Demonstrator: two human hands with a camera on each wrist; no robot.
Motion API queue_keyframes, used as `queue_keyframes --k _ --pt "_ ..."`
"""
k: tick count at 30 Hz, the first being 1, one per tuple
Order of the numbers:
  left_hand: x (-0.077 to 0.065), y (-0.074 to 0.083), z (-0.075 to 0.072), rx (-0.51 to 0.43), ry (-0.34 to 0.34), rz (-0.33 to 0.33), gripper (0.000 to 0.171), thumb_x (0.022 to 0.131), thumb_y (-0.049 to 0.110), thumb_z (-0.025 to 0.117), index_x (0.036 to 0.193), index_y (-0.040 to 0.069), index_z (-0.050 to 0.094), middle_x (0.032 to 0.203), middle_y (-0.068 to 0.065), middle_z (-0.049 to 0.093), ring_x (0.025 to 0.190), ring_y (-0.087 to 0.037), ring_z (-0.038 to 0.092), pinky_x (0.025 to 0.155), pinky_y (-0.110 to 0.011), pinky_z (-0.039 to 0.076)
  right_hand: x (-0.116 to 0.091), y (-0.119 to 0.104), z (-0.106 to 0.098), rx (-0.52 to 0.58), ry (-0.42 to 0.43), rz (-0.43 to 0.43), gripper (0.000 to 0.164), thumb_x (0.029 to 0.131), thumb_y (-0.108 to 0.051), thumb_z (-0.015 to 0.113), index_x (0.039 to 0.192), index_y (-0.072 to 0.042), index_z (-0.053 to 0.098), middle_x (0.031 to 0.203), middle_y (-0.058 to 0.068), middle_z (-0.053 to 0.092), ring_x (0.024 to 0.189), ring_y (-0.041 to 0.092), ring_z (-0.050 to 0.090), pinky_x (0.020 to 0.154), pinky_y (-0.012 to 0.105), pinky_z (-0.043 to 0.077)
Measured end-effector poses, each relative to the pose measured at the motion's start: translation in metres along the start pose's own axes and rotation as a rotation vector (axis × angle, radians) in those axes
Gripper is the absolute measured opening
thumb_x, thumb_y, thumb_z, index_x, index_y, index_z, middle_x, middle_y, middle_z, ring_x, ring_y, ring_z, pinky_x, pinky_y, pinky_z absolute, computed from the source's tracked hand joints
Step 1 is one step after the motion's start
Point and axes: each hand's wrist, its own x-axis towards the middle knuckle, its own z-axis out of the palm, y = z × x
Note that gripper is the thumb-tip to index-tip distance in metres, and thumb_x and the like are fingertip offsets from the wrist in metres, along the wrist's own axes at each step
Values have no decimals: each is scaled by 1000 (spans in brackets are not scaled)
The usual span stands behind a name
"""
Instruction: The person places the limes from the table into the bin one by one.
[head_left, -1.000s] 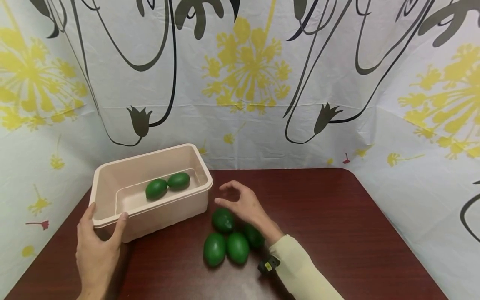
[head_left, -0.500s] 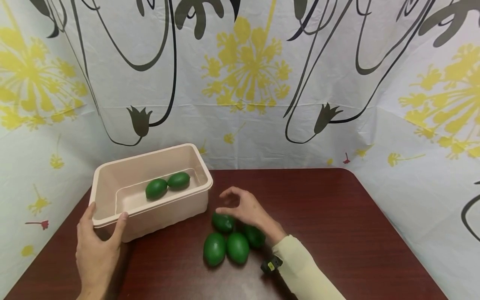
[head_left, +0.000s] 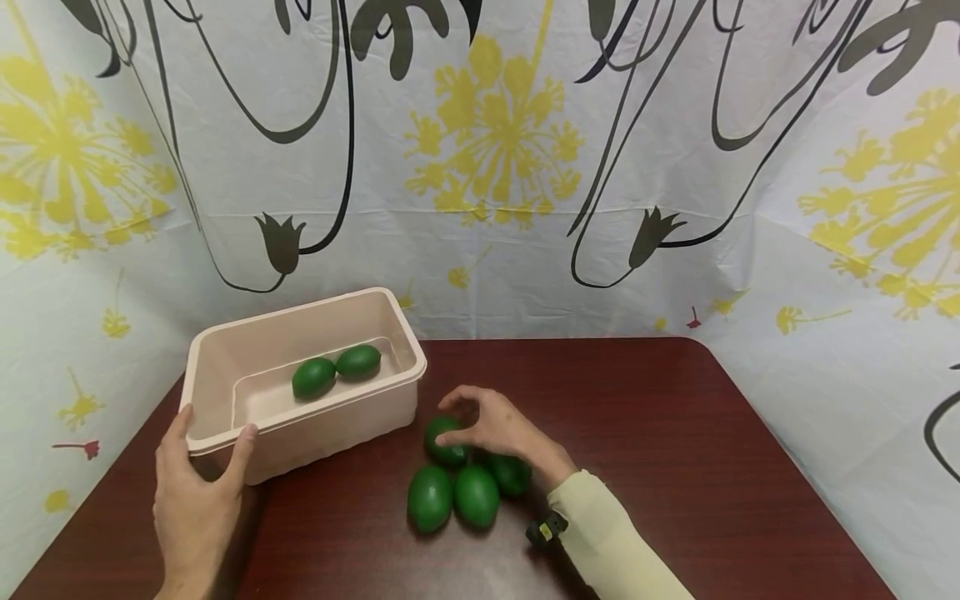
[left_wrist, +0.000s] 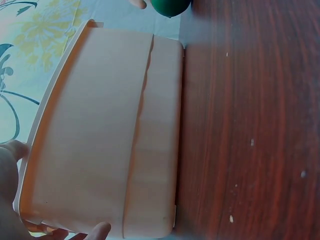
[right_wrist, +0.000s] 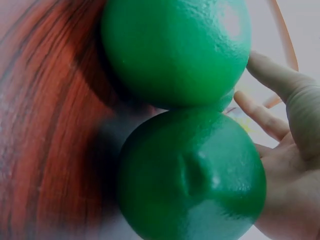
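In the head view a beige plastic bin [head_left: 337, 417] stands tilted at the table's left back, with two green limes [head_left: 313, 378] lying in it. My left hand [head_left: 197, 492] grips its near left corner, with thumb and fingers [left_wrist: 102, 231] at the rim. Several more limes [head_left: 430, 498] sit clustered on the table right of the bin. My right hand [head_left: 502, 429] is over the farthest lime [head_left: 442, 452], its thumb in front and its fingers curved above the far side. Whether the fingertips touch that lime is hidden. In the right wrist view, two limes [right_wrist: 192, 175] partly cover the right hand.
The dark red wooden table [head_left: 660, 467] extends to the right and front. A patterned curtain [head_left: 525, 283] hangs close behind the table and at both sides. A small black device [head_left: 546, 529] is on the right wrist.
My right hand has come down and slightly nearer, so its thumb now passes in front of the farthest lime. The left hand, the bin and the limes have stayed in place.
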Motion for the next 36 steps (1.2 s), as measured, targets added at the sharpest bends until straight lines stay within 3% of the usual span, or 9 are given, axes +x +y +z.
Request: queue_keyframes --k 8,21,29,36 --pt "0 -1 0 -2 9 5 85 95 48 70 166 28 28 165 -18 39 149 -48 39 112 -73 29 -2 7 -1 -19 -41 26 43 82 -31 90 120 -19 73 119 0 75 107 19 69 97 41 55" --pt "-1 -1 0 5 0 -8 86 95 50 70 166 29 27 165 -18 39 149 -47 39 112 -72 30 0 11 -1 -23 -92 74 47 82 -35 89 124 -22 71 125 1 73 103 15 69 95 39 56" --pt "-2 -2 0 4 -3 -2 85 95 49 70 166 29 28 165 -17 39 149 -47 40 111 -71 30 1 13 -1 -38 -64 98 45 81 -35 90 121 -23 74 121 -1 75 100 12 70 93 36 56" --pt "-1 0 0 -4 -1 -6 85 95 49 70 166 29 28 165 -16 39 150 -46 39 113 -72 30 0 10 -3 -23 -9 102 44 80 -36 90 121 -26 74 122 -2 74 115 16 67 100 40 54"
